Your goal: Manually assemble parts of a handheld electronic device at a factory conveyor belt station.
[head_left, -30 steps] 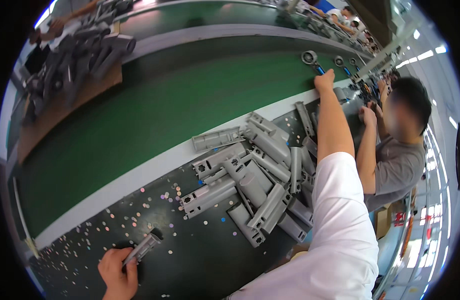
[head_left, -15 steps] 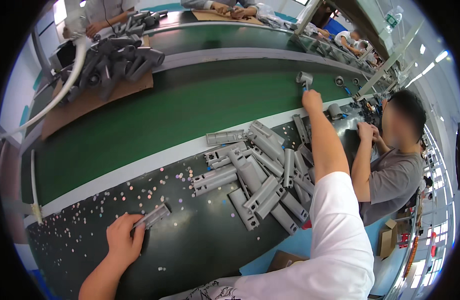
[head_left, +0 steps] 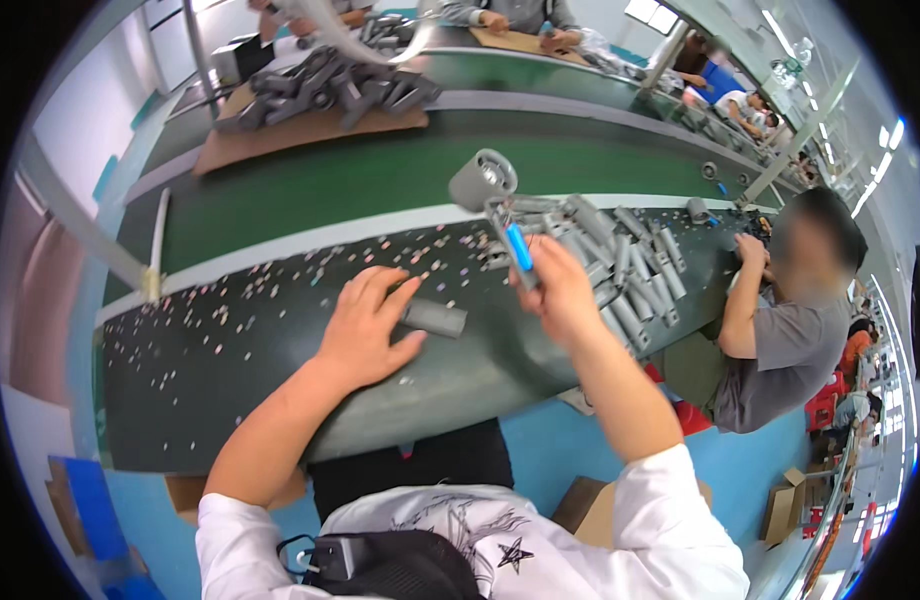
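right hand point(head_left: 560, 287): fingers pinching barrel unit point(head_left: 478, 184) by its blue-marked stem, raised at left end of pile point(head_left: 635, 268) | left hand point(head_left: 368, 325): fingers spread at casing point(head_left: 438, 319), contact unclear | casing: on worktop point(head_left: 195, 410), left of pile | dark parts point(head_left: 325, 90): beyond pile, leftward | co-worker point(head_left: 795, 345): right of pile

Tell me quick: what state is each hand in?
Left hand: open, beside a gray piece; contact cannot be told.
Right hand: closed, holding a gray round-headed part with a blue strip.
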Demonstrator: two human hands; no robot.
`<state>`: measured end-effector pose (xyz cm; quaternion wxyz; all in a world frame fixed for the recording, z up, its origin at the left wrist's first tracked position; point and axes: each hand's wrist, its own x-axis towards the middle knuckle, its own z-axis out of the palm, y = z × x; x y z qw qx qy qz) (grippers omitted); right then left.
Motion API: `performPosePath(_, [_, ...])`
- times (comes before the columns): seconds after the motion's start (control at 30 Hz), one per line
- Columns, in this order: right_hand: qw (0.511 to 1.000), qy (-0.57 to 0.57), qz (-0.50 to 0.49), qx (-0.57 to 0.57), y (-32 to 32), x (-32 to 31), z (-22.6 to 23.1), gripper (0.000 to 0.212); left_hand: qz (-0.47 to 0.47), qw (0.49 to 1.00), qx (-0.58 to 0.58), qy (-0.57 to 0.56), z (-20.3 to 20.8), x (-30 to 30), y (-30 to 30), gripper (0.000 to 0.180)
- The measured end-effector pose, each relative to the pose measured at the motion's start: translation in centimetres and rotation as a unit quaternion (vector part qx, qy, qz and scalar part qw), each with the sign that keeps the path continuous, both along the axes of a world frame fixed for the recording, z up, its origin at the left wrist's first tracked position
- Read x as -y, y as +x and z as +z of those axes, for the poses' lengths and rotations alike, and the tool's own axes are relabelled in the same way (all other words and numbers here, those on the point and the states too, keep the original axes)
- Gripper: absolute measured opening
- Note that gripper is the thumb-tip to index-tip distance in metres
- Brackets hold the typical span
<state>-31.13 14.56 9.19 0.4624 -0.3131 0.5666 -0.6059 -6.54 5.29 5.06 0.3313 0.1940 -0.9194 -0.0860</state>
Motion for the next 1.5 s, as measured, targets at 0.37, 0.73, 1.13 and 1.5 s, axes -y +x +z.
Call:
performPosePath(0.37, [0.974,-0.114,0.079,-0.178,19.9,-7.6,-5.9,0.022,-0.094,0.533,-0.464,0.701,-1.6,-11.2,8.3,0.048])
performPosePath(0.73, [0.823,-0.269,0.05,-0.499,21.6,-8.6,-5.8,0.027,-0.087,0.455,-0.517,0.72,-1.7,-13.8,9.9,0.045])
performPosePath(1.13, [0.709,-0.359,0.093,-0.6,19.0,-10.3,-6.4,0.038,-0.135,0.438,-0.465,0.757,-1.6,-13.8,9.4,0.071])
performPosePath(1.5, [0.722,-0.404,0.049,-0.56,17.7,-11.2,-7.4,0.036,-0.201,0.381,-0.46,0.776,-1.5,-14.1,9.0,0.071])
